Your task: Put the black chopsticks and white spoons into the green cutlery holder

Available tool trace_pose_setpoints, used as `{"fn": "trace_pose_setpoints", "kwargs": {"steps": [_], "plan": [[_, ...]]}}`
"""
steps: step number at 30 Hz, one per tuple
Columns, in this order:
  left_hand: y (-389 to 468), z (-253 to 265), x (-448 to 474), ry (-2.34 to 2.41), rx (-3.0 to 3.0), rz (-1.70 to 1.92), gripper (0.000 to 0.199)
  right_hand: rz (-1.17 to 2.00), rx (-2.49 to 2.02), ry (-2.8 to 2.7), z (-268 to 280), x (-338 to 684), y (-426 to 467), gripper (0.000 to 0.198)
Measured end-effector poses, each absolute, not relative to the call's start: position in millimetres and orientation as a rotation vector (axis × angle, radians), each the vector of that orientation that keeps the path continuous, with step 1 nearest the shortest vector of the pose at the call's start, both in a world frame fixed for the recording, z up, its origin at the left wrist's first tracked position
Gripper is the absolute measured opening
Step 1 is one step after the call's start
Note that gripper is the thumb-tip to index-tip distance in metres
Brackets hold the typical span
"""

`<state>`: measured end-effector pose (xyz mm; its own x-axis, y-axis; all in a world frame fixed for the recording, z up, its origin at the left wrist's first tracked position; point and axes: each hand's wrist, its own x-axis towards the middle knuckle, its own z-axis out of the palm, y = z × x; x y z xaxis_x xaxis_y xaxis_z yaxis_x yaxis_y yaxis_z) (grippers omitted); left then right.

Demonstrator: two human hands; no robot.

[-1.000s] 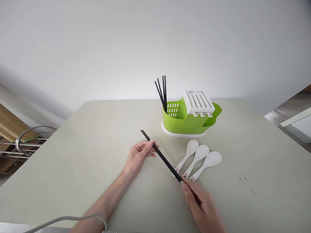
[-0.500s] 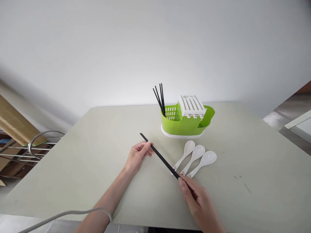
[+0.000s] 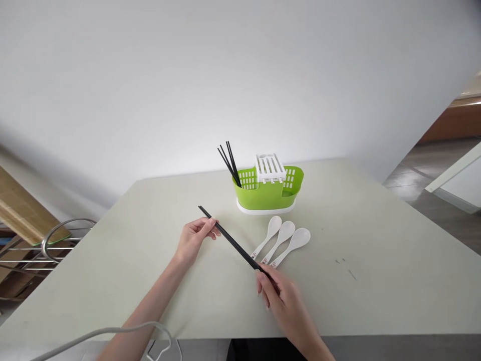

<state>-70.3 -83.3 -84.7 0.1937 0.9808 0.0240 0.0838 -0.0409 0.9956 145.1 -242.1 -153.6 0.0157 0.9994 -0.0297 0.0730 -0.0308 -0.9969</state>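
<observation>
A pair of black chopsticks [image 3: 235,244] slants across the space in front of me, side by side. My left hand [image 3: 195,237] pinches them near their far upper-left end, thumb on top. Around their near lower-right end, my right hand [image 3: 280,291] is closed. Just beyond the right hand lie three white spoons [image 3: 284,231], fanned out on the table with their bowls pointing away; the handle ends are partly behind the chopsticks and hand. Farther back stands a green basket [image 3: 263,199] with a white slotted top [image 3: 270,169]. Several black chopsticks [image 3: 231,163] lean in its left compartment.
The pale table [image 3: 376,281] meets a white wall [image 3: 240,75] at the back. A grey cable [image 3: 101,332] passes over my left forearm. A metal rack [image 3: 45,245] with a wooden board [image 3: 26,205] stands beyond the table's left edge.
The view has swung slightly, so the basket, spoons and both hands appear farther left. Both hands still hold the chopsticks in nearly the same pose.
</observation>
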Motion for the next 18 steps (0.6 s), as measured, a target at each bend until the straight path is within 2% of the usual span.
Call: {"fn": "trace_pose_setpoints", "kwargs": {"steps": [4, 11, 18], "plan": [[-79.5, -49.7, -69.5, 1.135, 1.445, 1.157, 0.039, 1.219, -1.239, -1.177, -151.8, 145.5, -242.1, 0.048], [-38.9, 15.4, -67.8, 1.017, 1.226, 1.732, 0.037, 1.248, -1.223, -1.201, -152.6, 145.8, -241.8, 0.046], [3.1, 41.9, -46.2, 1.238, 1.306, 1.76, 0.033, 1.228, -1.192, -1.282, -145.4, 146.7, -242.0, 0.044]]}}
